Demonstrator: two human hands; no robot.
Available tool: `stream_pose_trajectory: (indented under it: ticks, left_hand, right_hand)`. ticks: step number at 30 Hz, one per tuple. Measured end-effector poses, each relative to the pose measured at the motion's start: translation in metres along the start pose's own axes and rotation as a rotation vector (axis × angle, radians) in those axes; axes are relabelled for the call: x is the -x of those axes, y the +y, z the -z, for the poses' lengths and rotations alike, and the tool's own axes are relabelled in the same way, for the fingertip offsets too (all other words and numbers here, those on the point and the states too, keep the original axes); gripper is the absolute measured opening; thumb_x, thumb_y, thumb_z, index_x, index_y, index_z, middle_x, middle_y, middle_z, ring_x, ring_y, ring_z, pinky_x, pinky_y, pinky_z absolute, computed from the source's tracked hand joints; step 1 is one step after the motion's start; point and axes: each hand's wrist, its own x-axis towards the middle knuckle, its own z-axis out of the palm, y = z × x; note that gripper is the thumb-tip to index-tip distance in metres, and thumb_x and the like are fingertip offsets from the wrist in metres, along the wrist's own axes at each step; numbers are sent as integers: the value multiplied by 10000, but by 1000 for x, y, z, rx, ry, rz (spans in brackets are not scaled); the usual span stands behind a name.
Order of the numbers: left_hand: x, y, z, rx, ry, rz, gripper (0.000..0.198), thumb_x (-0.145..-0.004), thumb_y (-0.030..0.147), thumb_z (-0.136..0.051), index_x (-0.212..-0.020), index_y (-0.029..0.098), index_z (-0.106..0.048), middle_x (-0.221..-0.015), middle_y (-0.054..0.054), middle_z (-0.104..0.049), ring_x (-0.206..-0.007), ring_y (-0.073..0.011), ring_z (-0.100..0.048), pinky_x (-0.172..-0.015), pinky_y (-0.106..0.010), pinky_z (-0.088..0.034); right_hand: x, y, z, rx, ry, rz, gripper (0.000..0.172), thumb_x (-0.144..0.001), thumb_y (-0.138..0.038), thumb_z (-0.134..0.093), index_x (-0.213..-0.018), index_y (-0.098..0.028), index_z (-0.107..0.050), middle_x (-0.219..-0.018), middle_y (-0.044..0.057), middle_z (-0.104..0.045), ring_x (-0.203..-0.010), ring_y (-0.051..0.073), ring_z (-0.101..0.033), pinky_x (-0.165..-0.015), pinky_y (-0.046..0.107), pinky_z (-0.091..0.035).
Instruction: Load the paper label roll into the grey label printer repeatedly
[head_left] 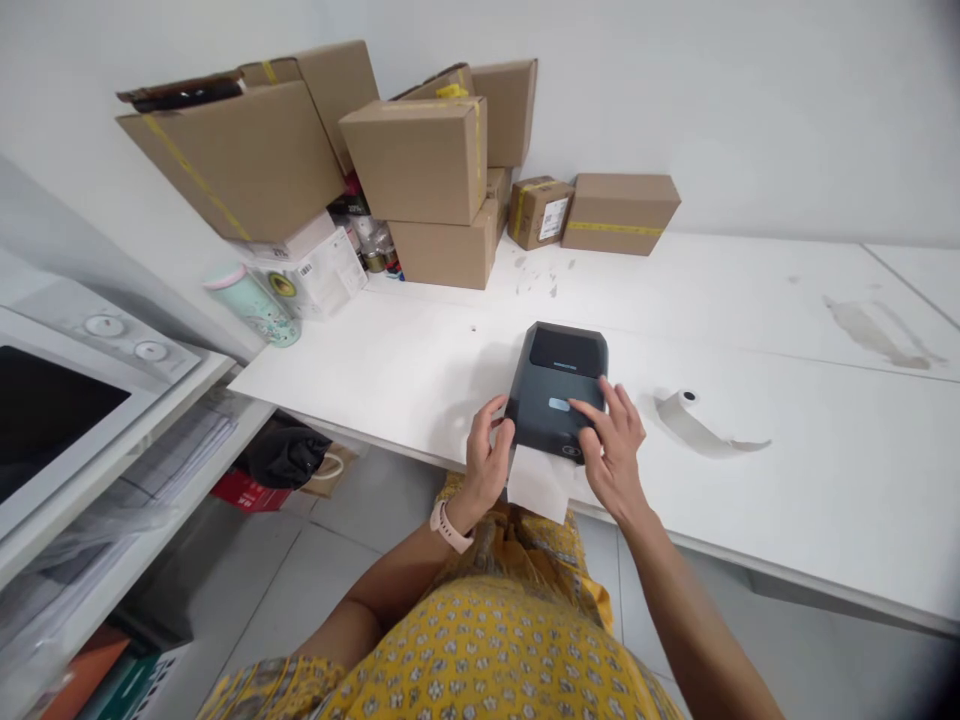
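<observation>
A dark grey thermal printer [546,422] sits near the front edge of the white table. A strip of white paper [538,487] hangs from its front and over the table edge. My left hand [487,455] grips the printer's left front side, thumb and fingers bent against it. Over the right half is my right hand [613,445], its fingers apart and the index fingertip at the light rectangular button [559,404]. To the right lies a small paper roll [686,412] with its loose end trailing out.
Cardboard boxes [420,165] are stacked at the back left, with a smaller taped box [621,215] against the wall. A pale green tumbler [255,308] stands at the table's left end. A microwave [75,380] sits on a shelf at left.
</observation>
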Motion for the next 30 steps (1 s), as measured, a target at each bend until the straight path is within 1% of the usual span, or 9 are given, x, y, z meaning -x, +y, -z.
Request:
stream_pose_trajectory:
  ticks: [2, 4, 7, 13, 17, 21, 25, 27, 30]
  left_hand:
    - [-2, 3, -1, -29, -77, -13, 529, -986, 501, -433, -1450, 246, -427, -1532, -114, -439, -1393, -224, -443, -1148, -400, -377]
    - [0, 6, -2, -71, -125, -14, 554, -994, 513, -403, -1491, 269, -377, -1584, -90, -370, -1462, -221, -352, -1200, -408, -319]
    - [4, 8, -5, -82, -130, 16, 578, -1000, 532, -365, -1516, 274, -337, -1614, -80, -318, -1493, -222, -297, -1223, -416, -293]
    - [4, 2, -13, -58, -84, -11, 618, -993, 558, -353, -1523, 240, -331, -1629, -85, -284, -1511, -224, -253, -1252, -412, -233]
    - [-1, 4, -12, -38, -74, -52, 604, -999, 553, -341, -1505, 223, -372, -1604, -85, -342, -1493, -237, -299, -1245, -422, -244]
    - [-19, 25, -9, 73, -66, -143, 574, -999, 536, -362, -1482, 228, -405, -1569, -83, -406, -1463, -247, -359, -1214, -402, -305]
    - [-58, 41, -8, 182, -101, -236, 513, -994, 518, -393, -1440, 267, -428, -1494, -71, -508, -1421, -223, -430, -1181, -386, -341]
    - [-78, 36, -9, 148, -69, -231, 489, -968, 499, -466, -1399, 267, -461, -1446, -82, -553, -1386, -229, -473, -1146, -391, -378]
    - [-97, 13, -12, 28, 7, -136, 395, -922, 390, -550, -1275, 212, -558, -1363, -120, -609, -1291, -241, -559, -1067, -386, -448]
  right_hand:
    - [14, 4, 0, -140, 74, -120, 458, -1025, -428, -296, -1434, -304, -460, -1612, 92, -309, -1499, 304, -251, -1142, 639, -263]
    - [27, 6, -4, -245, 144, -247, 516, -1033, -428, -254, -1520, -285, -345, -1607, 107, -317, -1492, 288, -279, -1166, 615, -269]
    - [41, 6, -14, -344, 141, -394, 544, -1038, -441, -228, -1550, -272, -301, -1604, 93, -334, -1486, 271, -304, -1194, 569, -269]
    - [49, 5, -30, -377, 107, -425, 618, -1017, -550, -216, -1571, -277, -247, -1632, 78, -274, -1505, 278, -259, -1211, 579, -220]
    - [43, 1, -24, -308, 103, -371, 635, -1014, -566, -162, -1579, -282, -215, -1638, 86, -254, -1521, 291, -209, -1200, 620, -189]
    - [11, -8, -4, -272, 138, -241, 622, -1015, -558, -176, -1576, -291, -216, -1638, 76, -257, -1528, 290, -179, -1206, 615, -147]
    - [-51, -12, 13, -236, 214, -10, 634, -995, -577, -260, -1559, -289, -248, -1607, 86, -308, -1484, 299, -285, -1196, 572, -228]
    - [-85, -11, 18, -201, 253, 43, 621, -992, -565, -280, -1548, -289, -258, -1568, 93, -358, -1439, 294, -359, -1171, 560, -285]
    - [-132, -9, 21, -151, 299, 48, 619, -992, -548, -286, -1549, -286, -220, -1534, 101, -385, -1409, 277, -398, -1150, 538, -327]
